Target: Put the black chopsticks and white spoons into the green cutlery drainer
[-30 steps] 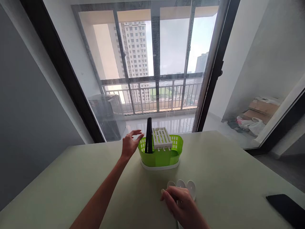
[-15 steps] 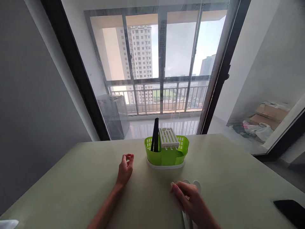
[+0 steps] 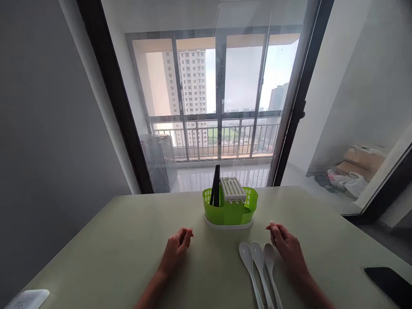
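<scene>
White spoons (image 3: 259, 268), three, side by side on pale table (image 3: 96, 257); just left of right hand (image 3: 286, 248), loosely curled, empty; left hand (image 3: 176, 249) curled, empty, well apart; green caddy (image 3: 230, 206) beyond

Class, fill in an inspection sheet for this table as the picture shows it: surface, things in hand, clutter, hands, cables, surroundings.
Surface: pale table, smooth.
Things in hand: three white spoons side by side; green caddy behind them with black chopsticks standing in it and a white rack.
Clutter: black phone at right edge; white item at left corner.
Hands: left hand curled, holding nothing; right hand beside the spoons, holding nothing.
Cables: nothing seen.
Surroundings: glass door, balcony beyond.
</scene>
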Demonstrator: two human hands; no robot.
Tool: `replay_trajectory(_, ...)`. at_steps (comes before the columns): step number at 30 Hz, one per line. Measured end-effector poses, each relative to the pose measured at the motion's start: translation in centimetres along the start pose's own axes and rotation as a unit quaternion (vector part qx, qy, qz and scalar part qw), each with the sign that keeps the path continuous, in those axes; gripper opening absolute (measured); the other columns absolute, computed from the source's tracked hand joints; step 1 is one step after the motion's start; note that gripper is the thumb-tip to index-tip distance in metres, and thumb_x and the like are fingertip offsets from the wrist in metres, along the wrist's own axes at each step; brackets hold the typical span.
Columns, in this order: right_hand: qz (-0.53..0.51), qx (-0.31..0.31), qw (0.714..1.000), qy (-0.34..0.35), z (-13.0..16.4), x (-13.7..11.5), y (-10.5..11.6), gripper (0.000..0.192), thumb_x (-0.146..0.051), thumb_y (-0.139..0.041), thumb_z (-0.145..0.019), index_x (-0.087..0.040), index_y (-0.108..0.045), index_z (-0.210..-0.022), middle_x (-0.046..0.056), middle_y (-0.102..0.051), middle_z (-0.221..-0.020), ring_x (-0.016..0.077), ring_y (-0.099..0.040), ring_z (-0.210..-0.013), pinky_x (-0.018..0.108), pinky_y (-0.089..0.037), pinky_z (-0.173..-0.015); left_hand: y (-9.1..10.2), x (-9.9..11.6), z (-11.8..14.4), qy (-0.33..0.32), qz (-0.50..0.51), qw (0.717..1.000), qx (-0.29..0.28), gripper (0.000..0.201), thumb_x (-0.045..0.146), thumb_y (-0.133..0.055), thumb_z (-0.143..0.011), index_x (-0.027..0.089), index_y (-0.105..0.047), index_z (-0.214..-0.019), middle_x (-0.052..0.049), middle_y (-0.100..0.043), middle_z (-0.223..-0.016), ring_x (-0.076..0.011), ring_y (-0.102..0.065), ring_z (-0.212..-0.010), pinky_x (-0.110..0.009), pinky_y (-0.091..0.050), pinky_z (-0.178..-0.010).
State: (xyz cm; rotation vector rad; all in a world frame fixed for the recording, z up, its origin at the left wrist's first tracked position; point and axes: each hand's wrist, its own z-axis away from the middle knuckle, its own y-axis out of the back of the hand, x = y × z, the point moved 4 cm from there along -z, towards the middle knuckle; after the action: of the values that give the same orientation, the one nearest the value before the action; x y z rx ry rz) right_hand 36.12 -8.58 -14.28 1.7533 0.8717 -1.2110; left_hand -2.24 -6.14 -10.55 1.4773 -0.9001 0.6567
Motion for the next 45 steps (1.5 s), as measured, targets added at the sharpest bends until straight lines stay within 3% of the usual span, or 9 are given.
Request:
replay_trajectory(4,0.070,-0.017,0.997,0.016,0.2,0.5,0.9,0.059,-0.073,-0.046,-0.087,-0.020,-0.072,-0.088,-0.001,-0.056,-0.060,0.0193,-0.052,-0.057,0.028,-0.042,-0.055,-0.1,0.2,0.2,-0.017,-0.010,1.000,0.001,0.050,0.063,-0.038,-0.099,0.021,-0.061,-0.084,0.004,-0.047,-0.065,-0.0139,-0.041,-0.059,-0.025,-0.032,-0.058)
replay_trajectory(11,0.096,-0.068,0.993,0.015,2.0,1.4,2.4,0.056,-0.070,-0.050,-0.087,-0.021,-0.075,-0.099,0.004,-0.074,-0.078,0.0236,-0.067,-0.070,0.029,-0.050,-0.062,-0.1,0.3,0.1,-0.024,-0.027,0.999,0.006,0.049,0.062,-0.038,-0.098,0.021,-0.061,-0.083,0.004,-0.050,-0.063,-0.0140,-0.043,-0.057,-0.025,-0.032,-0.058)
replay_trajectory(27,0.127,-0.113,0.983,0.073,2.9,0.8,1.8,0.048,-0.065,-0.052,-0.092,-0.024,-0.076,-0.101,0.004,-0.075,-0.089,0.0177,-0.063,-0.062,0.027,-0.052,-0.062,-0.5,0.7,1.2,-0.025,-0.063,0.998,0.008,0.046,0.058,-0.037,-0.099,0.022,-0.061,-0.082,0.003,-0.055,-0.064,-0.0145,-0.049,-0.058,-0.025,-0.035,-0.059)
replay_trajectory(32,0.136,-0.127,0.980,0.072,3.0,0.4,1.6,0.048,-0.065,-0.052,-0.092,-0.024,-0.077,-0.100,0.003,-0.075,-0.083,0.0185,-0.063,-0.061,0.027,-0.052,-0.060,-0.7,0.7,1.3,-0.027,-0.074,0.997,0.009,0.047,0.058,-0.037,-0.098,0.022,-0.061,-0.082,0.002,-0.055,-0.063,-0.0149,-0.049,-0.059,-0.025,-0.036,-0.059)
replay_trajectory(38,0.122,-0.145,0.977,0.094,3.2,0.3,1.2,0.051,-0.067,-0.049,-0.092,-0.024,-0.076,-0.100,0.006,-0.075,-0.092,0.0199,-0.065,-0.064,0.029,-0.054,-0.064,-0.7,0.9,1.4,-0.035,-0.086,0.996,0.004,0.045,0.057,-0.037,-0.098,0.022,-0.061,-0.082,0.002,-0.055,-0.064,-0.0155,-0.050,-0.060,-0.026,-0.035,-0.059)
replay_trajectory(45,0.126,-0.156,0.978,0.065,2.8,1.4,1.1,0.050,-0.066,-0.045,-0.094,-0.026,-0.073,-0.103,0.005,-0.076,-0.086,0.0248,-0.069,-0.074,0.033,-0.055,-0.071,-0.5,1.1,1.6,-0.040,-0.096,0.995,0.003,0.044,0.055,-0.039,-0.098,0.021,-0.062,-0.082,0.001,-0.058,-0.066,-0.0152,-0.051,-0.060,-0.025,-0.036,-0.059)
